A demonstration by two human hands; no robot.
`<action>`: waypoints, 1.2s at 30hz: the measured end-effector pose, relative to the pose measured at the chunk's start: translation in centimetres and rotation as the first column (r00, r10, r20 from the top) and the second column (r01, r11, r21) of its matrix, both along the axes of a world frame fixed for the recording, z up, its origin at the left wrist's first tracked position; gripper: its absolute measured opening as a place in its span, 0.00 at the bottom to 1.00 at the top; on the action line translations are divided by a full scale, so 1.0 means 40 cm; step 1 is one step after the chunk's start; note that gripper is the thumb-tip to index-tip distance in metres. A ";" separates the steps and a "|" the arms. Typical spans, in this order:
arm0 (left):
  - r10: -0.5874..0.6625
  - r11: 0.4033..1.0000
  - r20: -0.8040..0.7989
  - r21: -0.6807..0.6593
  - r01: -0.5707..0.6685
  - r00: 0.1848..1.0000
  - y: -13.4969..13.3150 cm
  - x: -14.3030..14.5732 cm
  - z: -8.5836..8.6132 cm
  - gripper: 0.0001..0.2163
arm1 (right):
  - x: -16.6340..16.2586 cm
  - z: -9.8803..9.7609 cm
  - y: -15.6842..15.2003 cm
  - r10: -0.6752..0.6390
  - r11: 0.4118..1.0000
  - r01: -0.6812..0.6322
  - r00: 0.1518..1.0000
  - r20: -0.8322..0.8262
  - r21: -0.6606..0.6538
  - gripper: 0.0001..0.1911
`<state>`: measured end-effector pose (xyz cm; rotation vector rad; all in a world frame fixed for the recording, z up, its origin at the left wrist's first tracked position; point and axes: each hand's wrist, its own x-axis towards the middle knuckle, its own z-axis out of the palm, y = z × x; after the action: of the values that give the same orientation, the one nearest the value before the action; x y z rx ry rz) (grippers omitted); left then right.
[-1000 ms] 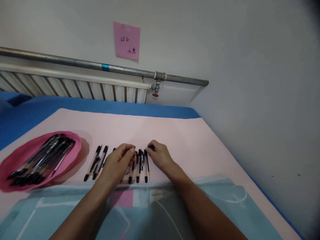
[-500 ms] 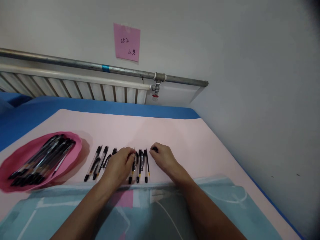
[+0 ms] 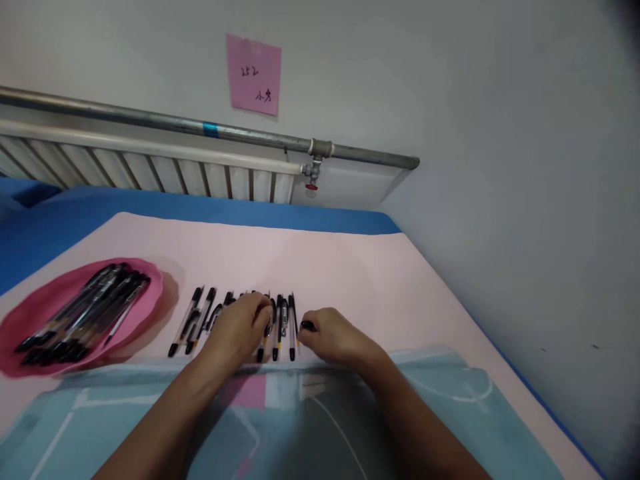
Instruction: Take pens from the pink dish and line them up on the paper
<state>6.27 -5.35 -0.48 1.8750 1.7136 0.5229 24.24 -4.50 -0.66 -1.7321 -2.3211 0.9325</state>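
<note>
A row of clear pen barrels with black ends (image 3: 293, 330) lies on the pink surface, with black pen caps and thin refills (image 3: 295, 320) between them. My left hand (image 3: 239, 328) rests over the middle of the row, fingers curled together and hiding several pens; whatever they pinch is out of sight. At the row's right end, my right hand (image 3: 330, 335) is closed around a short black pen cap (image 3: 309, 325), its fingertips beside the last refill. Left of the row, one more pen barrel (image 3: 186, 321) shows plainly.
On the left stands a pink oval basin (image 3: 155, 287) heaped with black-capped pens (image 3: 95, 313). A blue-green cloth (image 3: 440, 380) covers the near edge. Behind are a radiator (image 3: 165, 177), a metal pipe (image 3: 265, 138) and a pink note (image 3: 254, 75) on the wall.
My right hand has come down toward me along the last refill, still with the black pen cap. The left hand stays over the row. The view has tilted slightly.
</note>
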 end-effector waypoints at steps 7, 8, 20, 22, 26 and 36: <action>-0.015 1.000 0.003 0.026 0.015 1.000 0.000 -0.005 -0.010 0.12 | 0.017 -0.003 0.015 -0.069 0.995 0.075 0.994 -0.080 0.071 0.05; -0.012 1.000 0.007 0.028 0.012 1.000 0.001 -0.005 -0.012 0.12 | 0.017 -0.005 0.019 -0.106 0.989 0.116 0.988 -0.110 0.089 0.05; 0.025 0.999 0.001 0.029 -0.025 1.000 0.000 -0.007 -0.003 0.12 | 0.009 -0.011 0.012 -0.074 0.988 0.081 0.995 -0.063 0.128 0.07; 0.029 0.999 0.002 0.035 -0.029 1.000 0.000 -0.011 -0.001 0.13 | 0.010 -0.011 0.013 -0.073 0.991 0.080 0.995 -0.067 0.109 0.07; 0.068 0.996 0.020 0.058 -0.069 0.997 0.006 -0.031 0.008 0.13 | 0.009 -0.011 0.013 -0.088 0.986 0.102 0.990 -0.106 0.132 0.12; 0.266 0.955 -0.019 0.142 -0.261 0.964 0.029 -0.105 0.024 0.13 | 0.003 -0.018 0.017 -0.059 0.982 0.071 0.996 -0.074 0.176 0.08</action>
<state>2.06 -4.21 0.48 1.7665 2.0138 0.7304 24.37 -3.84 -1.39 -1.6668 -2.2155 0.7356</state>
